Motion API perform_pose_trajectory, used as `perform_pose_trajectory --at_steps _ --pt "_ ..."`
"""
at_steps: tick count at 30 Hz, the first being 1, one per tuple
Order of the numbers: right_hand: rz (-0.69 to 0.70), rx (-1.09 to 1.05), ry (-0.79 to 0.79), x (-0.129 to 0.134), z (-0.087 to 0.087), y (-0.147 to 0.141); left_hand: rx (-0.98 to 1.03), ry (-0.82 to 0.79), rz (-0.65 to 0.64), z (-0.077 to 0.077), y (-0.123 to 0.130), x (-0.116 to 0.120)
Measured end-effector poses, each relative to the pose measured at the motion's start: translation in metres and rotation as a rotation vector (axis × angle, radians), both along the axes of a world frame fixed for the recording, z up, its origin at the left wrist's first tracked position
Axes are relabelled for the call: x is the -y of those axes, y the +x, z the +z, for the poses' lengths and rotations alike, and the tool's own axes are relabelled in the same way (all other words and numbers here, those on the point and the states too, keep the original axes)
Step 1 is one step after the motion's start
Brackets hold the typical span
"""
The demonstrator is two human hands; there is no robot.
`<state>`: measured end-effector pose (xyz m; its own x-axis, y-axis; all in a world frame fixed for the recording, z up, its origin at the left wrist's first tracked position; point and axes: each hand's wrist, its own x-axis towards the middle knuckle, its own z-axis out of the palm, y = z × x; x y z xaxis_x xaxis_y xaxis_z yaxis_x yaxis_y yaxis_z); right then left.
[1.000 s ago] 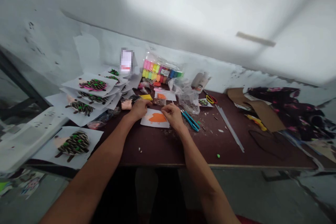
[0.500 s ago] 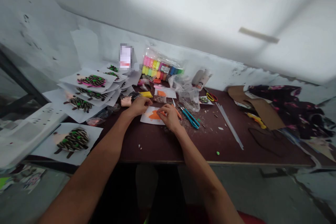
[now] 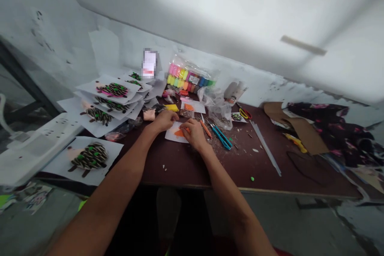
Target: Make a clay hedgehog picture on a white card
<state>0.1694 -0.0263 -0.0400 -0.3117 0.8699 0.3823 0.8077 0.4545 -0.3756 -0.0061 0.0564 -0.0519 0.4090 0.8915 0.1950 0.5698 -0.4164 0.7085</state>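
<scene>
Well, the orange modelling clay [image 3: 179, 133] lies on a small white card [image 3: 171, 137] near the middle of the dark maroon table [image 3: 183, 172]. Its visible part is a low patch running roughly side to side, slanting up toward the right hand [image 3: 194, 135]. That hand is the nearer one: its fingers [image 3: 188, 128] curl down over the patch's right end, though whether they pinch or only press is hidden. The left hand [image 3: 163, 121] rests at the card's upper left corner, fingers bent, and whether it has hold of anything cannot be told. Just right of them lie an orange stick [image 3: 205, 129] and teal-handled scissors [image 3: 221, 137]. To the left sit a lump of pale pink clay [image 3: 149, 115] and, farther off, stacked sheets of seed-covered hedgehog pictures [image 3: 112, 90].
</scene>
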Motion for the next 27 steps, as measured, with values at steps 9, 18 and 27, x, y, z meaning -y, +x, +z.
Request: perform_pose_trajectory --at_steps 9,18,27 --pt "-0.023 0.029 0.015 0.001 0.002 0.002 0.030 -0.005 0.012 0.004 0.002 0.003" --pt "-0.044 0.075 0.011 -0.001 0.008 -0.008 -0.127 0.032 -0.040 0.004 0.001 0.001" --pt "-0.051 0.129 -0.009 0.002 0.011 -0.010 -0.164 0.055 -0.062 0.003 0.001 0.000"
